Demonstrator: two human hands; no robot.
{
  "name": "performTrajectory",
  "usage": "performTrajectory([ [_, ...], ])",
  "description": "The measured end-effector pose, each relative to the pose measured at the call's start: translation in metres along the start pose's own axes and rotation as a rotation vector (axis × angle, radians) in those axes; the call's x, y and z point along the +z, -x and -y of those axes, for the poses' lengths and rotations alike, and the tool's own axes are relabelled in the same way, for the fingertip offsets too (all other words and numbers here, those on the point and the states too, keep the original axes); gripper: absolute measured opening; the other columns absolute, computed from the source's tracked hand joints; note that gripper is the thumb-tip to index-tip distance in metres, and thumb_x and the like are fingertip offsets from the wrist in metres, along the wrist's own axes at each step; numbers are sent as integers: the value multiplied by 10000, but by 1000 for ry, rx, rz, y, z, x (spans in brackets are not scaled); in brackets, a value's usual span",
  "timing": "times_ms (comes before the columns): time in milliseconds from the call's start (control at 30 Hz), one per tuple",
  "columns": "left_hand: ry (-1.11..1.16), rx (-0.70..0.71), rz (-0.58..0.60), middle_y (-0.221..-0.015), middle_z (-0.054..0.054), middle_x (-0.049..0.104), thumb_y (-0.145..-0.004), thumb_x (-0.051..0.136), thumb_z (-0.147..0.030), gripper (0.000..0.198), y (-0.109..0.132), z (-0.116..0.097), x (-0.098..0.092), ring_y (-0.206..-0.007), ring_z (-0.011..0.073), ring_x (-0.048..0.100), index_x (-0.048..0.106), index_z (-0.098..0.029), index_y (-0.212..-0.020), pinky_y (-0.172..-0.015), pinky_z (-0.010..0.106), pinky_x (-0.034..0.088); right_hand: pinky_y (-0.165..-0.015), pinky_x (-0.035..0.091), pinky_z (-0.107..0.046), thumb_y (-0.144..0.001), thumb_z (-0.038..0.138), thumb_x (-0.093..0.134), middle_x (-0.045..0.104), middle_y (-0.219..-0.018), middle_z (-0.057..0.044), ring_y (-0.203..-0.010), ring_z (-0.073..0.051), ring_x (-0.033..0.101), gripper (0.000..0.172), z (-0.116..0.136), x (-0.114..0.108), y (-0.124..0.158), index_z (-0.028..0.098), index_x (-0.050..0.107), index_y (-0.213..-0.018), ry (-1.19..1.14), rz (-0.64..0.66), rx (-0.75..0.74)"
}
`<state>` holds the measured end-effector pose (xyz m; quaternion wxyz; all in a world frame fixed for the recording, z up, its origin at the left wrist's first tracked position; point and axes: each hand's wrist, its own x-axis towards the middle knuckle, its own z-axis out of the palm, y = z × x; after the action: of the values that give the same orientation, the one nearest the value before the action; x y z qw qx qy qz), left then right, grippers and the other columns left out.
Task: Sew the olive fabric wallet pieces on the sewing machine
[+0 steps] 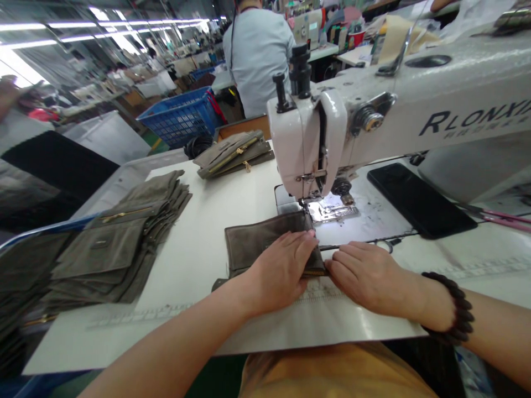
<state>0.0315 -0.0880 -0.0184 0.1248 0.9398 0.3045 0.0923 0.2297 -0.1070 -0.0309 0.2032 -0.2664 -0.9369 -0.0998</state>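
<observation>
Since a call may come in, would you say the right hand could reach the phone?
Probably yes: the phone lies uncovered just beyond the right hand, with nothing tall between them.

Free strip of table (203,221) left of sewing machine head (305,138); pouch stack (99,243) blocks farther left, phone (418,199) blocks right.

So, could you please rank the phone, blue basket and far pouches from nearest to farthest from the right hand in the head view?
1. Phone: beyond the right hand, to its right.
2. Far pouches: on the table, left of the machine.
3. Blue basket: beyond the table, left background.
</observation>
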Motion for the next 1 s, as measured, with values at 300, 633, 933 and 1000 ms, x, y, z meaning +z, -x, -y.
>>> performTrajectory([
  [300,-309,202,-99,-1147,134,592,-827,376,-84,300,-1,-1,8,-1061,212,543,562,-38,-1058,-954,344,418,-536,263,-307,-818,82,416,489,-585,-20,-542,-155,406,211,5,6,4,160,515,-649,-75,66,11],
  [633,-257,180,-15,-1224,160,534,-831,386,-103,344,10,5,8,-1160,224,479,512,-32,-1143,-969,366,408,-531,273,-298,-863,464,439,592,-655,-38,-577,-172,509,427,-38,-12,-10,114,551,-1082,-168,403,-66],
  [933,-315,167,-15,-1196,137,562,-838,360,-118,341,6,-4,7,-1122,225,508,547,-30,-1109,-953,337,416,-546,266,-320,-864,499,413,593,-696,-49,-612,-178,497,470,-48,-4,-15,103,543,-1080,-300,497,-140],
  [1000,-341,180,26,-1189,150,563,-839,358,-125,342,2,-7,2,-1106,228,517,553,-21,-1100,-946,333,413,-544,264,-326,-865,475,421,586,-685,-50,-604,-183,485,440,-46,-3,-12,99,556,-1049,-291,471,-139],
])
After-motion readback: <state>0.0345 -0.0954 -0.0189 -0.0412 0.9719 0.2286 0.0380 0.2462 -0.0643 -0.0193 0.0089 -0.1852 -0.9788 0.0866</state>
